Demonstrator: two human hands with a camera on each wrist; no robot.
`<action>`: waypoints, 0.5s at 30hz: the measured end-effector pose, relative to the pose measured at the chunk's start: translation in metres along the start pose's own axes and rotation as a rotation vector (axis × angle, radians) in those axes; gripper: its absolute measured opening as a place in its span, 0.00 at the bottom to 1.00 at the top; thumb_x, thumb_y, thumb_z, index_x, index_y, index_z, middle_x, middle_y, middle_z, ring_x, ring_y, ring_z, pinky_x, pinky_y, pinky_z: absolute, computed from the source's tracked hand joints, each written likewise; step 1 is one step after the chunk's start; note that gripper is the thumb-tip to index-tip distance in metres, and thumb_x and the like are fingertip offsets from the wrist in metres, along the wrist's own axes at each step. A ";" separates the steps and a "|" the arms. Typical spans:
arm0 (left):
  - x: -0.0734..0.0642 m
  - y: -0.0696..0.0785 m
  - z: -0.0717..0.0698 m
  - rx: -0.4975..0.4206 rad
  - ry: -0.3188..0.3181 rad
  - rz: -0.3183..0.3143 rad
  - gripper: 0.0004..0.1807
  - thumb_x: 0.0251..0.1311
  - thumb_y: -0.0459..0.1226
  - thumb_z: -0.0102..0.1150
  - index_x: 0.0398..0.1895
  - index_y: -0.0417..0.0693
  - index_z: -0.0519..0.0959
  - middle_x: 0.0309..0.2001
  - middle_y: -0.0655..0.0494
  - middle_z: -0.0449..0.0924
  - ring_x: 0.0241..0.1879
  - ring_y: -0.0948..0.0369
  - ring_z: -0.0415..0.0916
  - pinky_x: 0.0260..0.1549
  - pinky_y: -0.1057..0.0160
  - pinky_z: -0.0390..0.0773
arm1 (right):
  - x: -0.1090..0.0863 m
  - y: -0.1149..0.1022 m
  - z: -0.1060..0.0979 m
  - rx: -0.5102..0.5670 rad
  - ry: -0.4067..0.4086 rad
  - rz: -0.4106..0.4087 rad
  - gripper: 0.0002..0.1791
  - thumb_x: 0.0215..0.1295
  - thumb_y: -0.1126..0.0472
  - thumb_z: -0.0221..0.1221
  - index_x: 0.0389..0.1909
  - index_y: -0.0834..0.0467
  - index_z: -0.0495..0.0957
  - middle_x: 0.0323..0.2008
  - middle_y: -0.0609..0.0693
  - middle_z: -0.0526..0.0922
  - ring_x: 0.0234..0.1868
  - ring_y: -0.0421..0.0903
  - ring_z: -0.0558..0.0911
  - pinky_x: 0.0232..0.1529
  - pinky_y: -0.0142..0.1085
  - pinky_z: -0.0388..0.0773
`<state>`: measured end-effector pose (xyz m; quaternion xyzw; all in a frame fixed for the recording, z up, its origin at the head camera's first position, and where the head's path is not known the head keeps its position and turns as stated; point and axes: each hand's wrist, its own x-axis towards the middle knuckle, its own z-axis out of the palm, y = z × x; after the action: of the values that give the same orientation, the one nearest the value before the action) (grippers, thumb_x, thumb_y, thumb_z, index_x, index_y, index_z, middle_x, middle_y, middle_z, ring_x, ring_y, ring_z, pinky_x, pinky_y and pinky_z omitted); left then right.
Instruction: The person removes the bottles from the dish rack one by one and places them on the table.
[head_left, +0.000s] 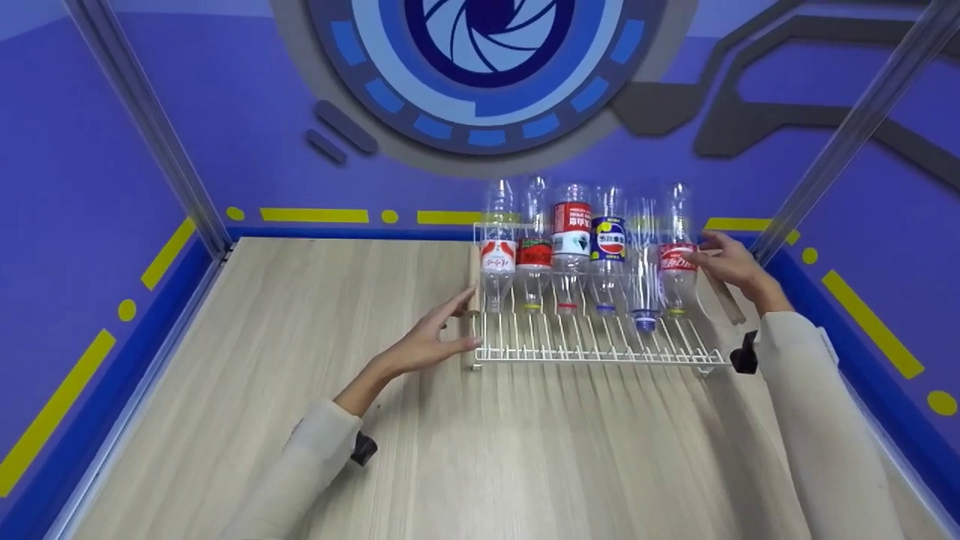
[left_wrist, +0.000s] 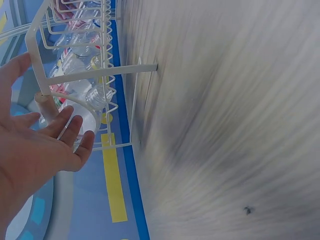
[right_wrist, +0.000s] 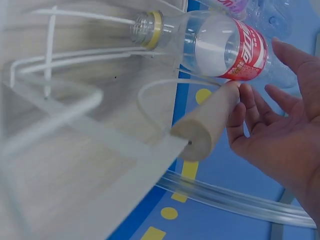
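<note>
Spotter: What do you get at the left end?

Operator: My head feed puts the left hand [head_left: 416, 346] beside the left end of the white rack [head_left: 600, 361]. Only the left wrist feed shows me its fingers from the palm side, spread and lightly bent by the left wooden handle [left_wrist: 47, 106], thumb up near the frame. I can't tell how firmly they touch

Spotter: And on the right?

Operator: The right hand [head_left: 731, 266] is at the other end, fingers loosely bent at the right wooden handle [right_wrist: 210, 122], thumb apart from them, near the last bottle. The right wrist feed alone brings out that bottle's ridged screw thread

Spotter: Materials?

Operator: Clear plastic bottles, six lying side by side on the rack, necks towards the person. From the left I count a white-and-red-labelled bottle [head_left: 498, 259], a dark-and-red-labelled bottle [head_left: 534, 255], a red-and-white-labelled bottle [head_left: 572, 225], a blue-labelled bottle [head_left: 607, 240], a purple-capped bottle [head_left: 644, 285] and a red-labelled bottle [head_left: 677, 259]. The rack is bent white wire, the handles smooth round pale wood

Spotter: What's around, and what blocks you?

Operator: A purple wall [head_left: 67, 187] with yellow stripes, a metal pole [head_left: 157, 127], a wood-grained tabletop [head_left: 525, 450]. The left fingers cover part of their handle in the left wrist feed; a flat white bar [right_wrist: 125, 185] crosses close to my right wrist lens
</note>
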<state>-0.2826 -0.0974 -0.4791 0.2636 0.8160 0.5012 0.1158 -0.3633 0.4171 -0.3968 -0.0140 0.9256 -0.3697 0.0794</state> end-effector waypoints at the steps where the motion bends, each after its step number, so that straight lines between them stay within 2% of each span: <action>1: 0.000 -0.001 0.001 -0.011 -0.006 -0.003 0.48 0.67 0.51 0.63 0.84 0.59 0.47 0.78 0.47 0.58 0.75 0.47 0.57 0.71 0.33 0.60 | 0.001 -0.001 0.002 0.005 0.004 0.008 0.45 0.78 0.53 0.53 0.80 0.70 0.40 0.74 0.79 0.54 0.73 0.74 0.60 0.73 0.62 0.61; 6: 0.000 -0.003 0.002 -0.082 -0.060 -0.012 0.47 0.71 0.48 0.59 0.84 0.64 0.42 0.82 0.52 0.49 0.78 0.50 0.54 0.74 0.36 0.55 | 0.006 -0.004 0.010 0.015 0.029 0.041 0.48 0.75 0.54 0.56 0.80 0.68 0.38 0.74 0.79 0.53 0.74 0.75 0.58 0.75 0.64 0.57; 9: 0.000 -0.006 0.003 -0.131 -0.092 -0.028 0.47 0.71 0.49 0.59 0.84 0.68 0.40 0.82 0.54 0.49 0.78 0.51 0.53 0.75 0.36 0.52 | 0.007 -0.002 0.013 0.017 0.048 0.059 0.49 0.75 0.54 0.58 0.80 0.69 0.37 0.74 0.80 0.53 0.74 0.75 0.58 0.75 0.63 0.58; 13: -0.001 -0.008 0.003 -0.175 -0.106 -0.059 0.48 0.70 0.51 0.60 0.83 0.74 0.38 0.81 0.56 0.52 0.76 0.52 0.54 0.73 0.38 0.54 | 0.009 -0.003 0.015 0.030 0.055 0.074 0.52 0.73 0.54 0.61 0.79 0.72 0.38 0.74 0.79 0.54 0.74 0.75 0.58 0.76 0.62 0.58; 15: -0.001 -0.008 0.002 -0.194 -0.114 -0.071 0.49 0.70 0.51 0.60 0.82 0.76 0.38 0.82 0.59 0.48 0.77 0.52 0.53 0.73 0.40 0.56 | 0.010 -0.004 0.015 0.058 0.054 0.078 0.52 0.71 0.53 0.63 0.78 0.73 0.39 0.74 0.78 0.54 0.75 0.73 0.59 0.76 0.60 0.58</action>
<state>-0.2838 -0.0992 -0.4873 0.2500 0.7647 0.5576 0.2046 -0.3709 0.4030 -0.4058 0.0346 0.9161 -0.3933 0.0693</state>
